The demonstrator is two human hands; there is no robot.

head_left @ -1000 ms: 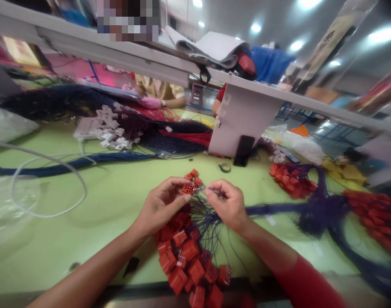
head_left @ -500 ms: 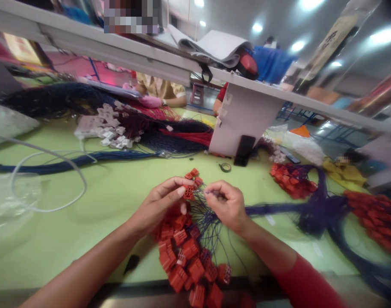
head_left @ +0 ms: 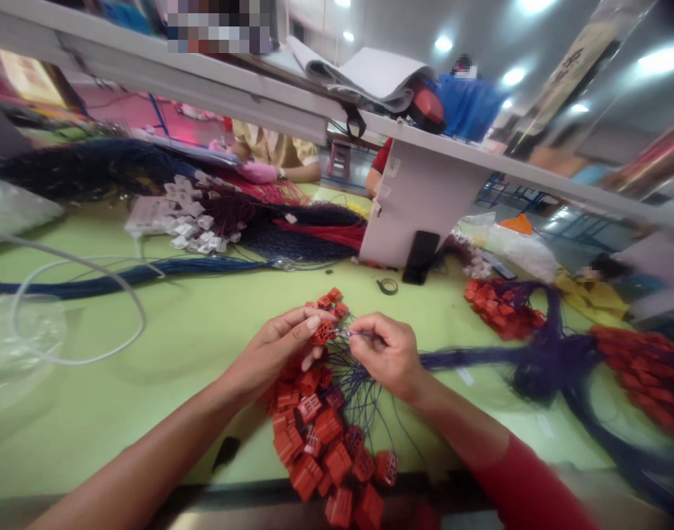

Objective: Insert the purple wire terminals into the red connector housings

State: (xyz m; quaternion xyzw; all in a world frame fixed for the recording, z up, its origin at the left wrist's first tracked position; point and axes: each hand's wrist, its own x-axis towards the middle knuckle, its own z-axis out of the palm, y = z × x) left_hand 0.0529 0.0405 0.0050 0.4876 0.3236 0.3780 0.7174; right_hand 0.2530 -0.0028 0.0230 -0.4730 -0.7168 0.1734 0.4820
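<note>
Between its thumb and fingers, my left hand [head_left: 284,340] holds a red connector [head_left: 324,333], its holed face turned right. My right hand [head_left: 389,353] pinches a thin purple wire [head_left: 374,337], whose metal tip is at the connector's holed face; whether the tip is inside a hole cannot be made out. Below my hands, a heap of red connectors [head_left: 326,425] hangs over the near table edge. Purple wires run from this heap under my right hand to a purple bundle [head_left: 474,358] at the right.
More red connectors [head_left: 502,308] lie at right. Behind my hands are a tape roll [head_left: 388,286], a black phone [head_left: 420,258] and a grey upright panel [head_left: 419,199]. White connectors [head_left: 196,221] and a cable loop [head_left: 141,316] are left. A person's pink-gloved hand [head_left: 259,173] shows beyond.
My right hand has moved slightly left, bringing the wire's tip up to the connector. The connector in my left hand has tilted a little.
</note>
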